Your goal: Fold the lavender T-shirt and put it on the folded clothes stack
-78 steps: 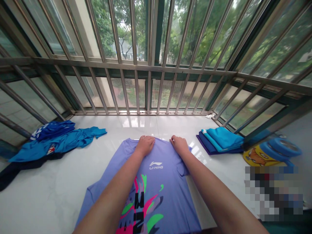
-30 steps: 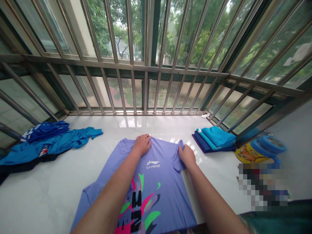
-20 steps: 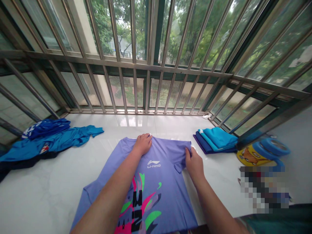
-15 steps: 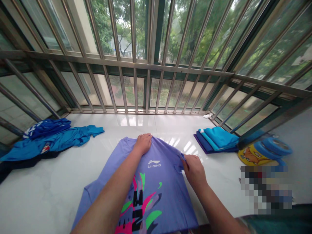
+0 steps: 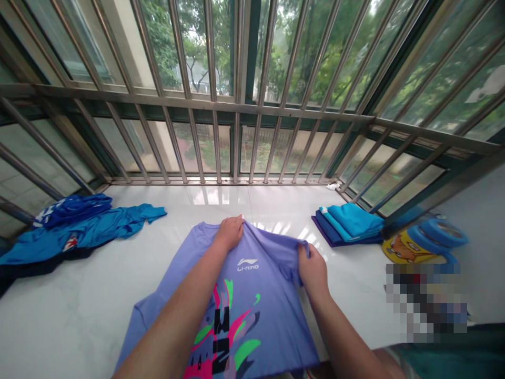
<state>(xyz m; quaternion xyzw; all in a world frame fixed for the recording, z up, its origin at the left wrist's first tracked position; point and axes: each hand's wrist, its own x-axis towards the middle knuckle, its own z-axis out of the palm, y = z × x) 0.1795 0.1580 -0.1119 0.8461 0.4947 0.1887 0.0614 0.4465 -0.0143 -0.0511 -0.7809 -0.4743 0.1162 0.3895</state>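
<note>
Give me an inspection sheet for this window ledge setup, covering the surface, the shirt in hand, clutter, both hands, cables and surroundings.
Surface: glossy white ledge, reflecting daylight.
Job's things: purple T-shirt spread front up, white logo, bright graphic; its right sleeve bunched and lifted.
Clutter: loose blue clothes far left; folded blue stack right; blue discs and yellow cartoon item beyond it.
Grippers: left hand flat on the collar; right hand pinches the sleeve edge.
Cables: nothing seen.
Surroundings: metal window bars, green trees outside; blurred patch lower right.
</note>
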